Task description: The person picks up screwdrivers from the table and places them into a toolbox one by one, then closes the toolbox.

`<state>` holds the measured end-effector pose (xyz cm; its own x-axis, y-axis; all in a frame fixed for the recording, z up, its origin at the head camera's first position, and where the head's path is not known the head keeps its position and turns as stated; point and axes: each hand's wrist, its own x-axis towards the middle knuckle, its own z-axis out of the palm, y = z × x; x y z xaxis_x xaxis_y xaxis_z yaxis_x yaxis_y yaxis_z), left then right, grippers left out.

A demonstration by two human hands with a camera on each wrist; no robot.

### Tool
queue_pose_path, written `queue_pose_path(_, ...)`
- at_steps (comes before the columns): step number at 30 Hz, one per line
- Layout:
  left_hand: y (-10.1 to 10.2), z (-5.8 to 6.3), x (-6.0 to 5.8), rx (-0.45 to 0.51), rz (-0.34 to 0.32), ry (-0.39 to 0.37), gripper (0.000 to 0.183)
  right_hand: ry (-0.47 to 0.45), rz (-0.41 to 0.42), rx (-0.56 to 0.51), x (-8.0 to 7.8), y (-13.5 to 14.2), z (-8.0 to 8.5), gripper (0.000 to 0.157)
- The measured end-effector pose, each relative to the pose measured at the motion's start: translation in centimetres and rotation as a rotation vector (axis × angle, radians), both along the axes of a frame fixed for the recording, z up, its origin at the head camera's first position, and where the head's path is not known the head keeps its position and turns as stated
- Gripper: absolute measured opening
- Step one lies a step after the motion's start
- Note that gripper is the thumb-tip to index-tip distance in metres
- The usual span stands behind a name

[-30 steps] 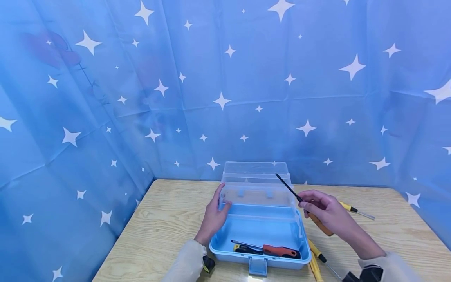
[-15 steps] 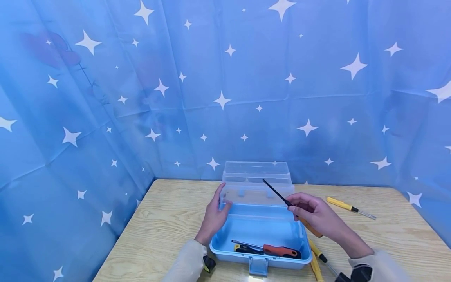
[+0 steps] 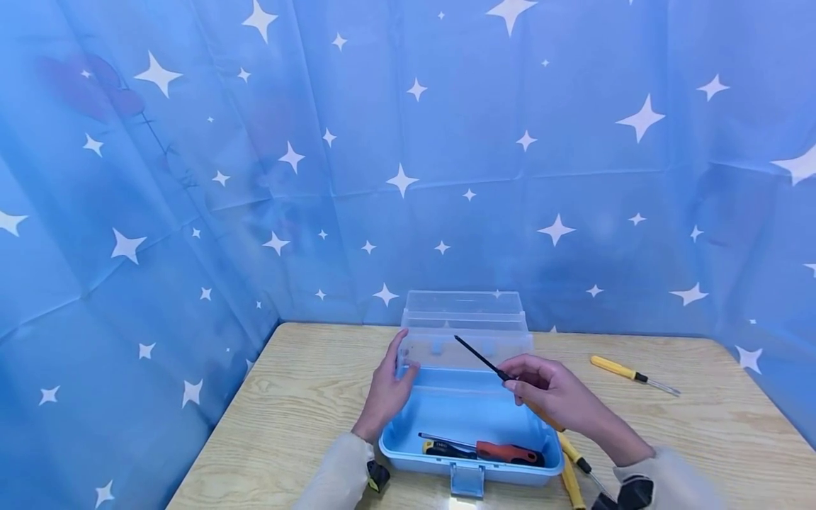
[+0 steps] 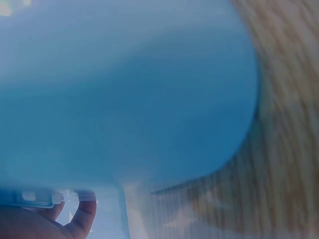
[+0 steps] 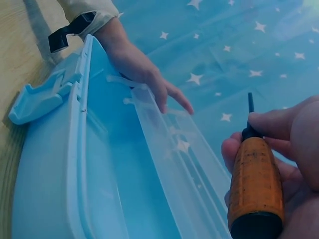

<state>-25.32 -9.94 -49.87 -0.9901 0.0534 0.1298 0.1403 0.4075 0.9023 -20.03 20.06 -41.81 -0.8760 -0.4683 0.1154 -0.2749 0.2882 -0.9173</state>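
A light blue toolbox (image 3: 417, 465) stands on the table with its translucent lid (image 3: 464, 303) tipped back. My left hand (image 3: 387, 397) holds the lid's left edge, thumb on the inner side and fingers behind; in the left wrist view the toolbox wall (image 4: 149, 99) hides most of this grip. Over the toolbox's right side, my right hand (image 3: 551, 397) pinches a screwdriver (image 3: 474, 353) near the top of its orange handle (image 5: 256, 174). The dark shaft points up and left. Inside the toolbox lie a red-and-black screwdriver (image 3: 508, 453) and a black-and-yellow handled tool (image 3: 449, 450).
A yellow screwdriver (image 3: 615, 367) lies at the back right of the table (image 3: 306, 382). Two more yellow handles (image 3: 570, 446) lie against the toolbox's right side, partly hidden. The front latch (image 3: 467, 482) hangs down. A starry blue curtain (image 3: 357, 212) closes off the back.
My right hand has moved left with the orange-handled screwdriver, from beside the toolbox to over its right side, uncovering the yellow screwdriver at the back. My left hand stays where it was.
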Motion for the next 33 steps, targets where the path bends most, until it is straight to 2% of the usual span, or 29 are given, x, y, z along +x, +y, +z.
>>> queue_pose_path(10,0.0,-0.1,0.0,-0.015,0.01,0.005,0.059,-0.008,0.109,-0.028,-0.1,-1.1,-0.9,0.03)
queue_pose_path(23,0.0,-0.1,0.0,-0.001,-0.002,0.011,0.06,-0.021,0.188,0.014,0.2,-2.1,-2.0,0.021)
queue_pose_path(33,0.0,0.0,0.0,0.002,0.001,0.005,0.059,0.033,0.301,0.014,-0.1,-2.4,-3.1,0.022)
